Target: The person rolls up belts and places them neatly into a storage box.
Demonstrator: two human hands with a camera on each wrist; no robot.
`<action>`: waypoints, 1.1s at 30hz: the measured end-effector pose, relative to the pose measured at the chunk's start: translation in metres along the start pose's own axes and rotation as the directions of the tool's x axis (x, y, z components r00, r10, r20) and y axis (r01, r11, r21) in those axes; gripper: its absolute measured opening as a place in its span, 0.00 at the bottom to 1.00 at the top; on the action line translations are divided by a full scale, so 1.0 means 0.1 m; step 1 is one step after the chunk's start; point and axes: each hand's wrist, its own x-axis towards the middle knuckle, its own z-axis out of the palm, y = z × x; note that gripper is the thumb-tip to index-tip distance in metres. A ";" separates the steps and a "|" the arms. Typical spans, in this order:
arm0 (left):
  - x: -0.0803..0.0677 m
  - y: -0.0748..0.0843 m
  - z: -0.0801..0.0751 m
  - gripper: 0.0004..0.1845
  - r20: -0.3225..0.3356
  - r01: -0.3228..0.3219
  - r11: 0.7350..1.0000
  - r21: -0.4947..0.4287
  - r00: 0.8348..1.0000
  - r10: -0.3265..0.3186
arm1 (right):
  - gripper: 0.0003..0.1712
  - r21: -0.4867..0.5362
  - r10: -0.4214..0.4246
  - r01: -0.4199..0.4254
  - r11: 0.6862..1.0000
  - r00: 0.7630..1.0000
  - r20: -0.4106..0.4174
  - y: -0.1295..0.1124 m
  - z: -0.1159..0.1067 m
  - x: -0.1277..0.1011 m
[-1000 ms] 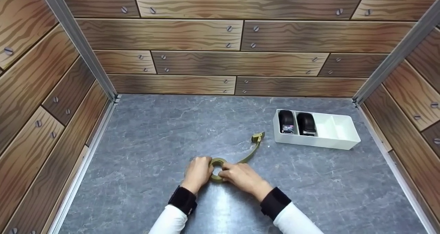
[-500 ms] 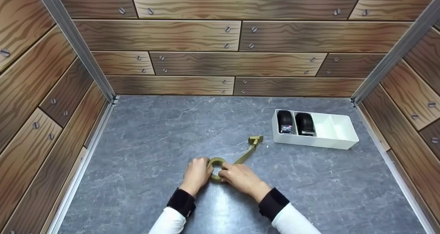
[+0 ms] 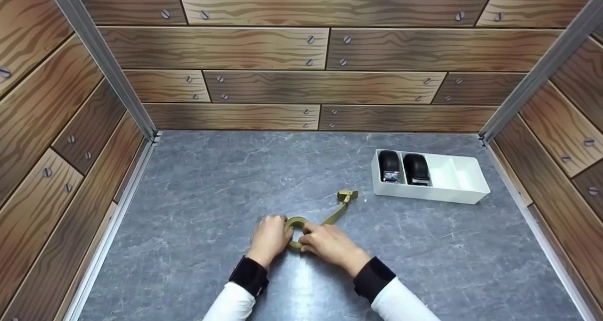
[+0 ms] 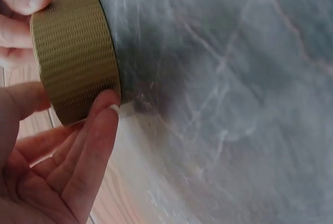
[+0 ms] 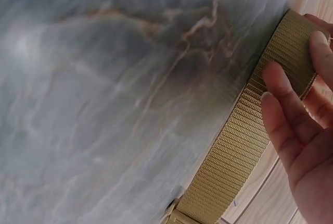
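An olive-gold webbing belt [image 3: 335, 214] is wound into a ring-shaped coil in front of me, standing on its edge on the grey surface. Its loose end runs up and right to a metal buckle [image 3: 347, 195]. My left hand [image 3: 270, 236] holds the coil's left side, and in the left wrist view its fingers [image 4: 96, 146] lie against the ribbed outer layer [image 4: 75, 52]. On the right side, my right hand [image 3: 332, 245] pinches the coil where the free strap leaves it. Part of the ring is hidden behind both hands.
To the back right stands a white divided box [image 3: 433, 194]. Two dark rolled belts, one [image 3: 389, 164] beside the other [image 3: 416, 168], fill its left compartments; the right ones hold nothing visible. Wood-patterned walls [image 3: 264, 87] enclose the surface at back and sides.
The buckle has slid slightly left and toward me and has turned. The free strap looks shorter and straighter. Both hands stay at the coil.
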 end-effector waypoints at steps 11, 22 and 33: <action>0.03 -0.01 -0.04 0.12 0.022 -0.042 0.996 0.075 0.999 0.041 | 0.04 0.039 -0.007 0.005 0.999 0.999 0.045 0.03 -0.06 0.02; 0.02 0.01 -0.03 0.10 0.006 -0.053 0.997 0.051 0.999 0.053 | 0.06 0.050 0.023 -0.026 0.998 0.998 0.056 -0.02 -0.04 0.03; 0.01 0.00 -0.02 0.11 0.041 -0.034 0.999 0.009 0.999 0.033 | 0.06 0.129 0.031 -0.042 0.991 0.995 0.090 0.00 -0.04 0.03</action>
